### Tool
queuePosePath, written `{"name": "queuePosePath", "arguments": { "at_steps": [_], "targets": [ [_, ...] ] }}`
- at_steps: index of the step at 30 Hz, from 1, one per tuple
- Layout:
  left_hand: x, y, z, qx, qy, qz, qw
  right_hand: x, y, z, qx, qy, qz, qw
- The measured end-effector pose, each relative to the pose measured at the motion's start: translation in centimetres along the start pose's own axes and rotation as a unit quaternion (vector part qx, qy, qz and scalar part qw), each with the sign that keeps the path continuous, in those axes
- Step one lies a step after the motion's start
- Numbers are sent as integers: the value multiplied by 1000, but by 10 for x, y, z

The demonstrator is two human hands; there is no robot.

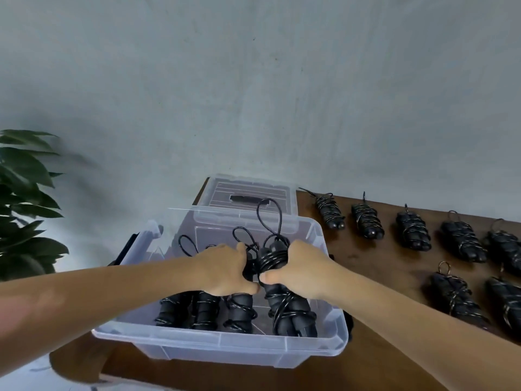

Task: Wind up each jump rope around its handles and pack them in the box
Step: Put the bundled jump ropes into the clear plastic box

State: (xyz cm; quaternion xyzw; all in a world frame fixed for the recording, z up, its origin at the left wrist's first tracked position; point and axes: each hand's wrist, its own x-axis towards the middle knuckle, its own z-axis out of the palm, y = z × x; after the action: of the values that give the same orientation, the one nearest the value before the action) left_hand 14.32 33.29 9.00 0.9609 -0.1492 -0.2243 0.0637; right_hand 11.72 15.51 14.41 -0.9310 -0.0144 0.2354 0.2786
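Note:
A clear plastic box (220, 341) stands on the brown table's left end. Several wound black jump ropes (204, 309) lie side by side inside it. My right hand (303, 268) grips another wound jump rope (290, 309) at the right side of the box, its handle ends pointing toward me and a rope loop sticking up behind. My left hand (225, 270) lies on the ropes next to it, fingers curled against a bundle; what it grips is hidden.
Several more wound jump ropes (366, 221) lie in two rows on the wooden table (394, 348) to the right. The box's clear lid (248, 196) lies behind the box. A leafy plant (22, 198) stands at left. A grey wall rises behind.

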Motion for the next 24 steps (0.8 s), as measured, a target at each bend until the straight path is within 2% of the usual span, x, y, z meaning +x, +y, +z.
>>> {"name": "queuePosePath", "arguments": {
  "at_steps": [4, 12, 14, 24],
  "targets": [
    [7, -9, 8, 27, 9, 18, 999, 4, -7, 13, -98, 14, 17, 995],
    [19, -21, 20, -72, -60, 47, 994, 25, -2, 34, -147, -4, 98, 984],
    [23, -22, 29, -63, -79, 50, 994, 34, 1, 42, -147, -13, 116, 982],
    [33, -25, 33, 21, -58, 55, 997, 51, 8, 63, -138, -11, 161, 977]
  ]
}}
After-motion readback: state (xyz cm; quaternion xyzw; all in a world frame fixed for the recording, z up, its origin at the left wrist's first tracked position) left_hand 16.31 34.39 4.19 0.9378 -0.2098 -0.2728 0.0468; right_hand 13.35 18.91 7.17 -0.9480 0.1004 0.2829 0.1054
